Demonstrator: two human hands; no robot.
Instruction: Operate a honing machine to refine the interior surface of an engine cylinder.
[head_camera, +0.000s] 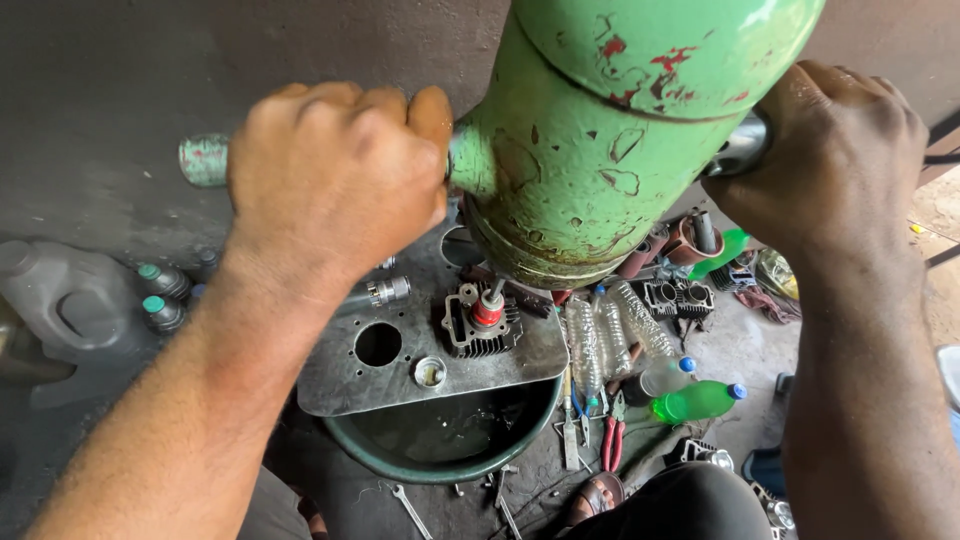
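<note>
Your left hand (335, 170) is clenched on the left handle (205, 159) of the green press (600, 130); your right hand (835, 160) grips the right handle (742, 146) — both up close. Below, a finned cylinder (480, 325) sits on the steel plate (350, 385) over a green basin (445, 440) — pliers (612, 440) on the floor.

A dark, stained wall (120, 60) backs the scene. Below, a grimy concrete floor (730, 350) lies littered with plastic bottles (695, 400), pliers (612, 440) and wrenches (410, 508) in soft daylight.
</note>
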